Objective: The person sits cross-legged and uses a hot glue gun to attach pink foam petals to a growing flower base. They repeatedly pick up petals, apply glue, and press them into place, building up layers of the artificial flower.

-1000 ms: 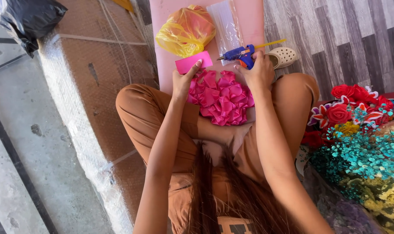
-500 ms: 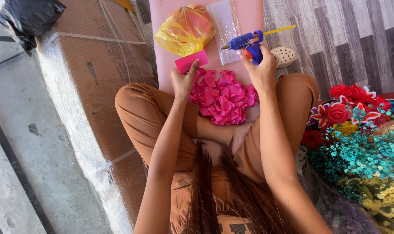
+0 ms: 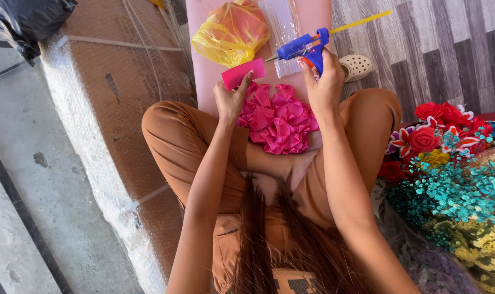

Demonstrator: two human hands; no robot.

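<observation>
Pink ribbon flower [image 3: 279, 118] rests on the lap. Just beyond it, left hand [image 3: 230, 102] pinches a pink ribbon strip [image 3: 242, 73]; right hand [image 3: 323, 84] grips the blue glue gun [image 3: 302, 49], nozzle aimed toward the strip, presumably for gluing.

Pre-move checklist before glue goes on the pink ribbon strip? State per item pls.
1. Glue gun gripped in right hand: ok.
2. Pink ribbon strip pinched in left hand: ok.
3. Nozzle aimed at the strip: ok, it points left toward the strip, with a gap between them.
4. Glue stick loaded: ok, a yellow stick juts from the gun's back.
5. Glue hot and flowing: cannot tell.
6. Pile of folded pink petals clear of the nozzle: ok, it lies lower, on the pink board.
</observation>
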